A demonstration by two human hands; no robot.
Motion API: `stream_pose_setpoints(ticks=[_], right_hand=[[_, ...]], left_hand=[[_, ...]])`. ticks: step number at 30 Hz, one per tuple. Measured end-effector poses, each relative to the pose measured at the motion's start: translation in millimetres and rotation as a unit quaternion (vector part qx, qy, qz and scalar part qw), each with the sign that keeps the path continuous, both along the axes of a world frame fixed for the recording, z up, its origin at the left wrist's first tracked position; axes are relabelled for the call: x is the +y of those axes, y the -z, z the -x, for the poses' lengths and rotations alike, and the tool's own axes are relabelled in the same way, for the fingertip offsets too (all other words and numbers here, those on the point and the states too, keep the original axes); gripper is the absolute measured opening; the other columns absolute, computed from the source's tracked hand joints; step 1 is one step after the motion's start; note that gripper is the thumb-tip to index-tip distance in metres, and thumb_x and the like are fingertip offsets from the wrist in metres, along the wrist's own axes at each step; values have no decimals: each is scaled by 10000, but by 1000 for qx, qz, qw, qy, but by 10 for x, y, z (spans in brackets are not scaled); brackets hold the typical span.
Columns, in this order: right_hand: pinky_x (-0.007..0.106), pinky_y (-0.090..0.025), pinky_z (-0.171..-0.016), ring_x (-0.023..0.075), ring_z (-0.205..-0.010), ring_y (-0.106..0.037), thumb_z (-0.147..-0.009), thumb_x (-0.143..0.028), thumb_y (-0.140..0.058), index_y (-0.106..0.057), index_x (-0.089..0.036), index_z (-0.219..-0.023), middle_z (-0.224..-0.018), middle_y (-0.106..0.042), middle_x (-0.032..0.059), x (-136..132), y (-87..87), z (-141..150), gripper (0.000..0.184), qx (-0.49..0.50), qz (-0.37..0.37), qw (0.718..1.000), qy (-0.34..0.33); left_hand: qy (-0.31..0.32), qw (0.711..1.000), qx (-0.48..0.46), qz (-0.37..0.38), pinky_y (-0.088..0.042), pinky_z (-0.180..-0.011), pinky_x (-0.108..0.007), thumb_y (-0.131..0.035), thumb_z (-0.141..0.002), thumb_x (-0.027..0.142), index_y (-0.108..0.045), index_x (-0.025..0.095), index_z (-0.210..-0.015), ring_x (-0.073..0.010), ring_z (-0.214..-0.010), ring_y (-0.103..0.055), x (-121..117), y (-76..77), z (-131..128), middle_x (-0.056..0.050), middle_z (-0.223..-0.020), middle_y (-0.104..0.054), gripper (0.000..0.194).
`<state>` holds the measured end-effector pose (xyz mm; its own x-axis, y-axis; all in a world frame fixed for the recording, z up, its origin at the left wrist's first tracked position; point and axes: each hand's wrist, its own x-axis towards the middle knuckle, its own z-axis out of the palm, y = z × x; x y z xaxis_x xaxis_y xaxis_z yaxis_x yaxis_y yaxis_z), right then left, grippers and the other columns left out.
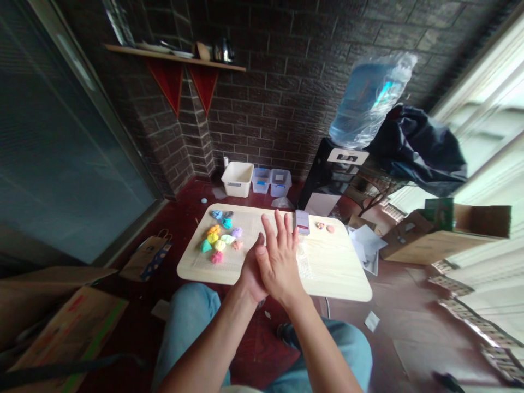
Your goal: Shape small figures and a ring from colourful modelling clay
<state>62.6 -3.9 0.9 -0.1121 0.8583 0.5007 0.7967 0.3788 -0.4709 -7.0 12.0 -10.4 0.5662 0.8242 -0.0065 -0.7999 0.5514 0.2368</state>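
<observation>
With right hand spread flat and open across left hand above the table, cannot tell the left grip or anything pressed between, the palms and most left fingers being hidden. To the left of the grip, nearer the left hand, see coloured lumps, rounded, without a clear long axis. Right of the fingertips, note a purple phone-like thing, then beads and a pink disc, too small to make out well.

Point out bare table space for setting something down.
Bare: the right end of the table, between the pink piece and near edge. Crowded: the left side, with colorful lumps; left hand and right hand hover mid-table.
</observation>
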Motion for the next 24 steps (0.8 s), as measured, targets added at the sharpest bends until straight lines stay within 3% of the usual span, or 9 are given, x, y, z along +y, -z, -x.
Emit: stream_pose_setpoints(ticks=[3, 8, 11, 16, 21, 24], right_hand=[[656, -56, -1142, 322, -1498, 27, -996, -394, -256, -203, -262, -1530, -1627, -125, 84, 69, -9, 63, 552, -33, 12, 999, 20], [680, -69, -1122, 311, -1495, 82, -1001, -371, -209, -102, -301, -1541, -1643, 1, 42, 149, -16, -43, 555, -27, 4, 998, 59], [685, -58, -1120, 325, -1493, 81, -998, -379, -245, -89, -295, -1543, -1642, -16, 56, 58, 32, -45, 573, -66, 3, 997, 34], [669, -35, -1132, 370, -1483, 91, -961, -475, -359, -69, -290, -1546, -1640, 55, 77, -81, -8, 95, 679, -112, -30, 993, -2], [682, -52, -1119, 346, -1486, 104, -986, -436, -275, -9, -296, -1543, -1640, 63, 57, 69, -107, -27, 633, -101, -40, 993, 44], [693, -35, -1114, 353, -1487, 90, -984, -427, -290, -52, -284, -1546, -1641, 21, 70, 46, -45, -102, 627, -109, -39, 993, 30]], left_hand=[[-38, 999, 12, -19, -211, -1170, -450, -308, -952, 539, -348, 388, -1466, -241, -1453, -278, -76, -75, -100, 28, -1531, -406, 537], [-1, 1000, 12, -12, -143, -1192, -478, -311, -954, 542, -347, 324, -1479, -258, -1471, -223, -106, -149, -89, -9, -1563, -352, 570], [-1, 1000, -9, -17, -110, -1199, -482, -308, -930, 604, -356, 318, -1476, -264, -1480, -189, -78, -122, -36, -3, -1568, -338, 619], [-103, 995, 3, -11, -110, -1192, -476, -192, -950, 596, -361, 449, -1441, -218, -1495, -115, -148, -5, -86, 98, -1575, -303, 540], [-4, 1000, 19, 0, -162, -1180, -491, -273, -950, 568, -370, 353, -1463, -258, -1484, -174, -211, -69, -66, 3, -1571, -334, 565], [6, 1000, 6, -12, -185, -1176, -489, -326, -930, 584, -387, 292, -1464, -282, -1466, -232, -170, -140, 9, -40, -1554, -367, 612]])
